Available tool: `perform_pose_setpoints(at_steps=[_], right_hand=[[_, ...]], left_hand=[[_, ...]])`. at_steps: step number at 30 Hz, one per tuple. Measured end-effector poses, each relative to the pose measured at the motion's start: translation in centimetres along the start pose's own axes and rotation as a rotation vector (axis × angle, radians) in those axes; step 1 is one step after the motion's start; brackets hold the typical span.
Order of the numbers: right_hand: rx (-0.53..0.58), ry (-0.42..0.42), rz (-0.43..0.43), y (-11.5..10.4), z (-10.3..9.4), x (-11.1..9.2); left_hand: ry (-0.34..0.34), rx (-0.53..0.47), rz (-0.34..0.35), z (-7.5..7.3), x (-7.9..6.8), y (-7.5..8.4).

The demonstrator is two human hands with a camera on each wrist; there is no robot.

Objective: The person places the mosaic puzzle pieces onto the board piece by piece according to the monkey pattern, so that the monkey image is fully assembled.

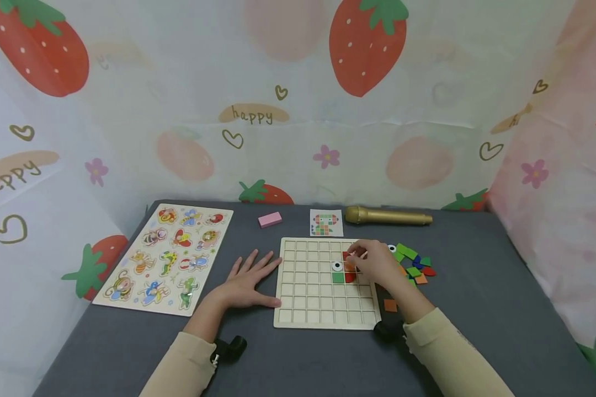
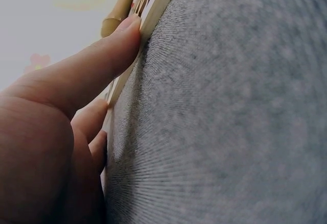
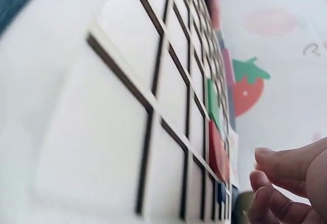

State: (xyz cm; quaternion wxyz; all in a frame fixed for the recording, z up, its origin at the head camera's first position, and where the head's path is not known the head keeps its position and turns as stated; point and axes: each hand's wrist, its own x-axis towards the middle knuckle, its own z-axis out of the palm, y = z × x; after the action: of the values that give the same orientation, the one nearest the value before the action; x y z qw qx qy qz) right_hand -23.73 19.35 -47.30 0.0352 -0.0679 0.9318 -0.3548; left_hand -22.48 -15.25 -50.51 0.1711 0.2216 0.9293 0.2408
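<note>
A pale wooden grid board lies on the table, with a green tile, a white-and-black eye tile and a red piece in its cells. My left hand rests spread on the cloth, thumb and fingertips against the board's left edge. In the left wrist view, the thumb presses that edge. Over the board's upper right, my right hand bends its fingers close above red and orange pieces. Its thumb and fingertips come near each other; I cannot tell whether they pinch a piece.
Loose coloured tiles lie right of the board, with an orange tile nearer. Behind it are a pattern card, a gold microphone and a pink block. An insect picture board lies at left.
</note>
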Motion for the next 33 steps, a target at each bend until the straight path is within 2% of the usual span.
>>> perform_pose_setpoints(at_steps=[13,19,25,33], right_hand=[[-0.023,0.091,0.040,2.9,-3.1,-1.0],[0.009,0.105,0.066,4.8,-4.5,-1.5],[-0.007,0.141,0.089,6.6,-5.9,-1.9],[0.004,0.145,0.124,8.3,-6.8,-2.5]], left_hand=[[-0.011,0.014,-0.005,0.2,0.1,-0.3],[-0.011,0.022,-0.005,0.0,0.2,-0.3],[-0.009,0.019,-0.004,0.0,0.2,-0.4],[-0.011,0.015,0.007,0.1,0.3,-0.5]])
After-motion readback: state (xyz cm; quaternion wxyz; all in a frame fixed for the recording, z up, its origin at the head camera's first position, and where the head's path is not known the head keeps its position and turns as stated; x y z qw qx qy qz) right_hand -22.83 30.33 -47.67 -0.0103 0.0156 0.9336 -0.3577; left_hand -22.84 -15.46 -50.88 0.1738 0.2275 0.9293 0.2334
